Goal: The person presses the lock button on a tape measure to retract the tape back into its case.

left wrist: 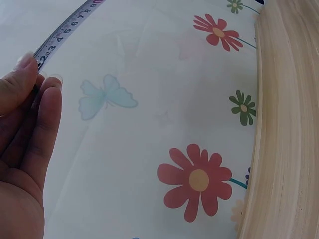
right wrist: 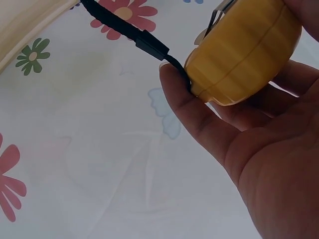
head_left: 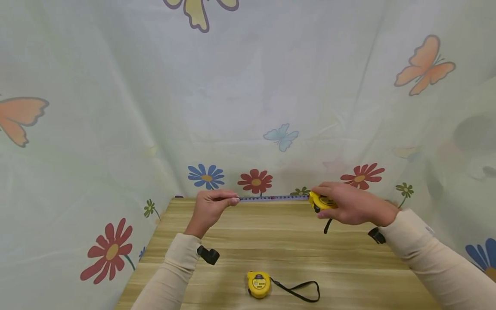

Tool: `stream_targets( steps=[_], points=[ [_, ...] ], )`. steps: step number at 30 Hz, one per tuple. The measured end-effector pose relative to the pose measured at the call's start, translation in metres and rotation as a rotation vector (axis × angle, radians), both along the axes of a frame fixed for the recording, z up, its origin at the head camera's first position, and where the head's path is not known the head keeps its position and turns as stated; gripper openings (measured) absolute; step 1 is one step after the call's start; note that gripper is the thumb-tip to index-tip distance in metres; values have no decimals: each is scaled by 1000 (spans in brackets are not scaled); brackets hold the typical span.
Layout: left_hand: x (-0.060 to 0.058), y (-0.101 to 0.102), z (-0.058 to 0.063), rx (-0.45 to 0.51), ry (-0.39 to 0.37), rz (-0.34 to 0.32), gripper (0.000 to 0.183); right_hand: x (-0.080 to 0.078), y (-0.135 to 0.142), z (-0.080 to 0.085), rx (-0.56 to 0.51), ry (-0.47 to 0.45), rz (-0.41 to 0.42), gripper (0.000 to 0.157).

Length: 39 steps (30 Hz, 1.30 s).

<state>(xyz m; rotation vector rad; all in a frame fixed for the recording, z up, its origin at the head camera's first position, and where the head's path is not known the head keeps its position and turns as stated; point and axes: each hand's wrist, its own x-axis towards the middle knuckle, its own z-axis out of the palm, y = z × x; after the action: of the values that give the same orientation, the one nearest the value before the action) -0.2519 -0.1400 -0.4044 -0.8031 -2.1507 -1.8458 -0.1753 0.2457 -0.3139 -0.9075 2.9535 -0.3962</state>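
Between the two hands a length of measuring blade (head_left: 273, 198) is stretched out level, near the table's far edge. My left hand (head_left: 213, 206) pinches the blade's free end between thumb and fingers; the left wrist view shows the blade (left wrist: 65, 35) with its printed numbers running up from the thumb. The yellow case of the tape measure (head_left: 320, 201) is gripped by my right hand (head_left: 350, 203). From that case a black wrist strap (right wrist: 114, 22) hangs down. The right wrist view shows the yellow case (right wrist: 244, 55) resting against the curled fingers.
A second yellow tape measure (head_left: 258, 284) lies on the wooden table (head_left: 217, 267) near the front, its black strap (head_left: 296, 292) looped to the right. Behind the table hangs a pale curtain (head_left: 248, 107) printed with flowers and butterflies, which also closes in both sides.
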Motion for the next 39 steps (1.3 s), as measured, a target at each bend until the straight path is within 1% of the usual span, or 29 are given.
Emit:
stream_targets(
  steps=[3,7,10,16,21,25,30,37,39],
  points=[
    [1,1,0,4,-12,-6,14,0,1,0,8,-9,-10,62],
    [1,2,0,3,-26,8,14,-2,0,0,8,-3,-6,61],
    [1,3,0,2,-23,11,14,-2,-1,0,8,6,2,60],
    [1,4,-1,4,-6,-1,13,-2,-1,1,13,10,0,61],
    [2,6,0,9,-15,-15,13,-3,-2,0,3,18,6,58],
    [2,8,1,7,-21,-30,13,-3,-2,0,-1,9,2,58],
    [2,10,2,8,-21,-26,13,-3,-3,0,-1,8,-3,59],
    [2,13,0,15,-22,-53,16,-3,-5,1,10,-1,-3,60],
    [2,13,0,14,-22,-46,14,-3,-5,1,12,1,-8,60]
  ],
)
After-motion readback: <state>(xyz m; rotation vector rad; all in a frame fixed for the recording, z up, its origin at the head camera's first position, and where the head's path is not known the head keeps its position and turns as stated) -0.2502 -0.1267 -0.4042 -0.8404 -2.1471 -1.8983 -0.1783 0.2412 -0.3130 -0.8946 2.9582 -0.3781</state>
